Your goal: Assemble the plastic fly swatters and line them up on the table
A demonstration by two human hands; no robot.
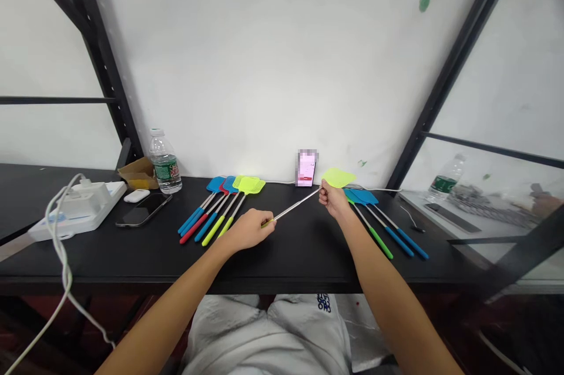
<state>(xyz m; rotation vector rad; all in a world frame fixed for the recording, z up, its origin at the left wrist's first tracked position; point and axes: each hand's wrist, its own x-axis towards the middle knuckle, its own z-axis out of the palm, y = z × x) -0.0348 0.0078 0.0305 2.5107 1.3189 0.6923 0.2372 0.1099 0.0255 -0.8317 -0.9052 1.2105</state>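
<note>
Black counter (110, 263) under a white wall (247, 57) — fly swatter (295, 206) held level in both hands, out over the counter.
Left hand (249, 231) has its fingers (266, 230) closed round the lime handle (266, 223); right hand (335, 200) has its fingers (325, 191) closed on the steel shaft just below the lime mesh head (338, 177). Hands sit well apart, a stable hold for a long thin shaft — the grip near the head limits flex. Blue, red and lime swatters (220, 213) lie fanned left of the hands; blue and green-handled ones (374, 222) lie right. Upright phone (306, 168), screen pixelated, stands by the wall; water bottle (165, 162), flat phone (143, 210) and white power strip (77, 210) sit farther left.
</note>
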